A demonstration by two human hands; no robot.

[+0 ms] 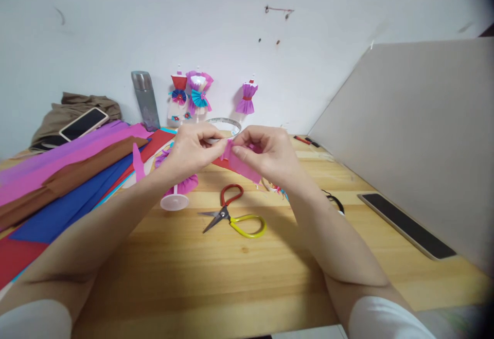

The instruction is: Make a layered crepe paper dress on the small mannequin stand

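Note:
Both of my hands pinch a strip of pink crepe paper (244, 168) above the middle of the table. My left hand (196, 146) grips its gathered left end between thumb and forefinger. Close beside it, my right hand (266, 154) holds the same strip, whose loose part hangs down below the fingers. Under them lie scissors (224, 214) with one red and one yellow handle, blades apart. Behind my left forearm a small dress form with a white round base (175, 202) lies tipped, pink-purple paper (189, 184) around it, partly hidden.
Crepe paper sheets in brown (77, 172), blue (81, 200) and other colours cover the left side. A bottle (145, 101), small dressed forms (198, 92) and a measuring tape (227, 121) are at the back. A phone (405, 225) lies right, beside a grey panel (420, 138).

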